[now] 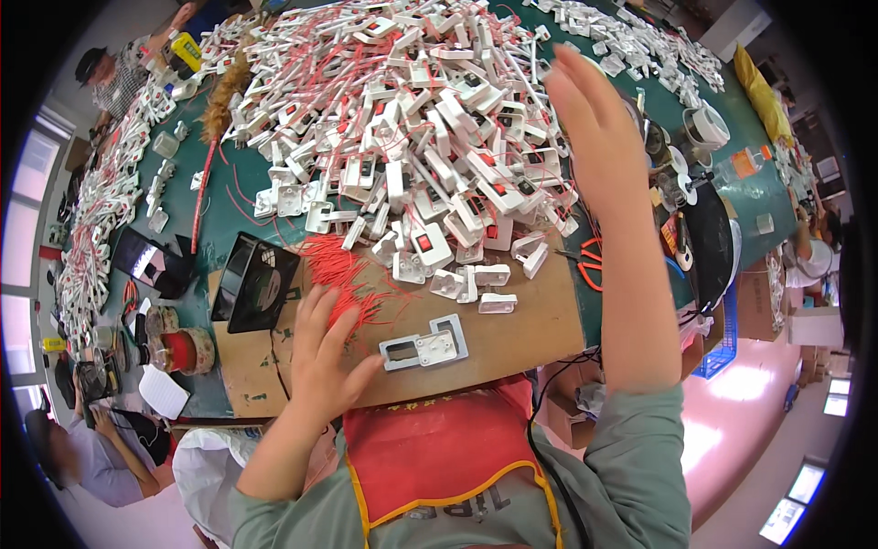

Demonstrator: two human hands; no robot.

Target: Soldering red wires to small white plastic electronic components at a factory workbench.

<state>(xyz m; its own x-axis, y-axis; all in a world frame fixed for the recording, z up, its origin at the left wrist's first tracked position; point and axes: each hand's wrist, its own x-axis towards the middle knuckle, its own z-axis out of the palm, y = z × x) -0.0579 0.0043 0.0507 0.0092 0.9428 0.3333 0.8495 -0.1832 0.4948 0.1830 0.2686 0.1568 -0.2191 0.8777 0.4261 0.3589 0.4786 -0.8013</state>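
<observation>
A flat grey frame (pixel 460 337) with a white plastic piece (pixel 436 347) set in it lies on the brown cardboard mat (pixel 512 346). My left hand (pixel 322 361) is open just left of it, thumb toward the frame's end, fingers spread by a bundle of short red wires (pixel 338 265). At the far right side of a big heap of white plastic housings (pixel 430 156), my right hand (pixel 594 128) reaches out with fingers extended and nothing visible in it. Red switches and red wires show on many housings. What lies under my right palm is hidden.
Orange-handled pliers (pixel 591 265) lie right of the heap. A dark phone-like screen on a stand (pixel 254 284) and a wire spool (pixel 183 351) stand at left. A red-handled duster (pixel 206 192) lies beyond them. Other people sit around the green table (pixel 206 393).
</observation>
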